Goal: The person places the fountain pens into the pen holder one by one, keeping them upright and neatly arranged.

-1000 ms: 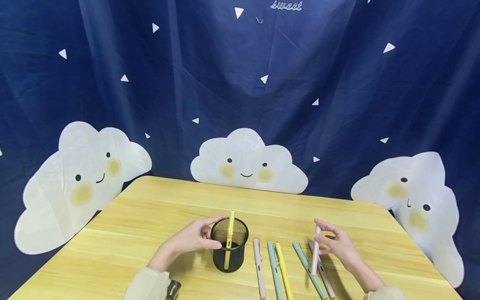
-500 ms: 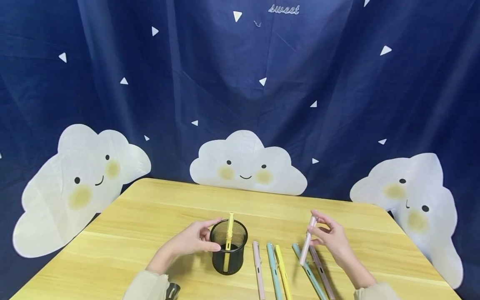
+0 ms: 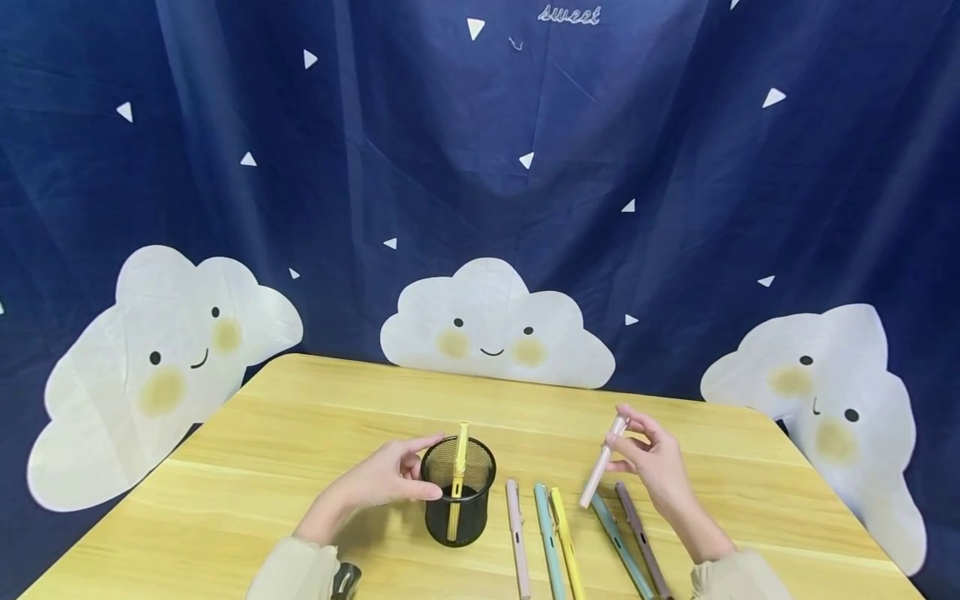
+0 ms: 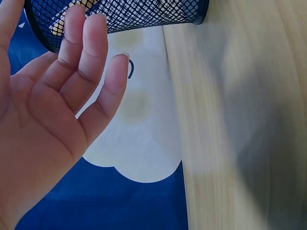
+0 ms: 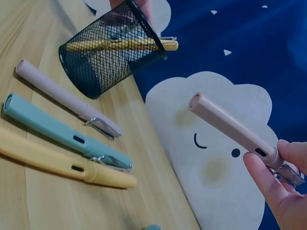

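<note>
A black mesh pen holder (image 3: 459, 517) stands upright on the table with one yellow pen (image 3: 461, 458) inside. My left hand (image 3: 382, 477) holds it at the rim from the left, thumb in front and index finger behind. In the left wrist view the other fingers (image 4: 91, 57) are bent loosely beside the mesh. My right hand (image 3: 656, 462) pinches a pale pink pen (image 3: 602, 467) near its clip end, raised off the table and tilted, its other end pointing down and left. The right wrist view shows thumb and finger at the cap of this pink pen (image 5: 230, 124).
Between the hands lie a mauve pen (image 3: 517, 537), a teal pen (image 3: 549, 542) and a yellow pen (image 3: 567, 542). Farther right are another teal pen (image 3: 622, 546) and a dark purple pen (image 3: 642, 537). A dark object (image 3: 346, 579) sits by the left sleeve. A blue cloud-print curtain (image 3: 480, 167) hangs behind.
My right hand has lifted the pale pink pen up and to the left, away from the teal and purple pens. The left hand stays at the pen holder.
</note>
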`<control>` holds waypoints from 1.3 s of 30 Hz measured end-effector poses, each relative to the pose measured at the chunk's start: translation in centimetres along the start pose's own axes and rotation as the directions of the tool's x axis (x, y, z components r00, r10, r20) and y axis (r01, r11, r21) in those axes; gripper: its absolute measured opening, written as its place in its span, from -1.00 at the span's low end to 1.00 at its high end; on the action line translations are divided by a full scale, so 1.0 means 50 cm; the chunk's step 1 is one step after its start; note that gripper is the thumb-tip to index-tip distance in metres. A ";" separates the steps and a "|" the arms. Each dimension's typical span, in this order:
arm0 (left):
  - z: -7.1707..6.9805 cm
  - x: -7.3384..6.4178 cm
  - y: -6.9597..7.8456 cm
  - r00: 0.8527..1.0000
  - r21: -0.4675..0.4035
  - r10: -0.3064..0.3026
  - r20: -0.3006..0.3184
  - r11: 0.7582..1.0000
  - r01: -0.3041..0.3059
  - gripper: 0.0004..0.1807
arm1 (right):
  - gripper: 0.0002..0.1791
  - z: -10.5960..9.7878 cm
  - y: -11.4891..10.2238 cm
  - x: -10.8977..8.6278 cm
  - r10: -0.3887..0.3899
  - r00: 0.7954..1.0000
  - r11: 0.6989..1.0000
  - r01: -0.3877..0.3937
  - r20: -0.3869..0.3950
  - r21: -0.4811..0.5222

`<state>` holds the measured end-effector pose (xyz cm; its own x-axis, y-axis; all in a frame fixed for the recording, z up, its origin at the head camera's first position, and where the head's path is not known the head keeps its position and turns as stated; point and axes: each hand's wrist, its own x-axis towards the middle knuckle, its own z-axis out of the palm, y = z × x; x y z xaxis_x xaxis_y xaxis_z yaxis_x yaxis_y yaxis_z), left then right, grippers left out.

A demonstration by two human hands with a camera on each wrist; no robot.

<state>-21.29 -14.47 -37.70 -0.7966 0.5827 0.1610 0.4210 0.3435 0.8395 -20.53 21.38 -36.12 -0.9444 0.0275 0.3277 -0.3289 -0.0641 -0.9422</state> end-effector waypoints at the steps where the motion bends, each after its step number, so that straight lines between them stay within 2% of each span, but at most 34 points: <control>1: 0.000 0.000 0.000 1.000 -0.003 0.002 -0.001 1.000 -0.002 -0.15 | -0.57 0.006 -0.006 0.000 0.013 1.000 1.000 -0.013 -0.014 -0.007; 5: -0.001 0.000 0.001 1.000 -0.002 -0.002 -0.002 1.000 0.002 -0.14 | -0.59 0.019 -0.006 0.006 0.010 1.000 1.000 -0.010 -0.030 -0.003; 9: -0.001 0.000 0.002 1.000 -0.002 -0.006 0.001 1.000 0.006 -0.14 | -0.56 0.002 0.039 0.025 -0.093 0.994 0.993 0.089 0.049 0.077; 12: 0.000 -0.002 0.004 1.000 -0.008 -0.002 0.002 1.000 0.002 -0.15 | -0.54 -0.014 0.073 0.040 -0.164 0.978 0.978 0.144 0.126 0.152; 16: 0.000 -0.002 0.004 1.000 -0.016 0.006 -0.001 1.000 -0.006 -0.15 | -0.57 0.012 0.048 0.033 -0.124 0.987 0.989 0.115 0.098 0.089; 19: 0.000 -0.001 0.003 1.000 -0.018 0.009 0.001 1.000 -0.009 -0.15 | -0.62 0.047 0.006 0.020 -0.043 0.999 0.999 0.042 0.033 0.031; 26: 0.000 -0.001 -0.001 1.000 -0.008 0.020 0.002 1.000 -0.020 -0.15 | -0.61 0.086 -0.020 0.022 0.073 0.996 0.997 -0.072 -0.043 0.021; 32: 0.000 -0.002 0.001 1.000 -0.018 0.014 0.000 1.000 -0.014 -0.15 | -0.54 0.104 -0.013 0.031 0.075 0.995 0.997 -0.074 -0.060 0.030; 39: 0.000 -0.002 0.002 1.000 -0.033 0.011 -0.002 0.999 -0.012 -0.16 | -0.58 0.127 -0.013 0.035 0.064 0.996 0.995 -0.059 -0.064 0.078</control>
<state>-21.16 -14.50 -37.63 -0.7925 0.5852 0.1716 0.4157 0.3125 0.8541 -21.97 15.14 -34.50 -0.9611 0.0874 0.2620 -0.2724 -0.1432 -0.9515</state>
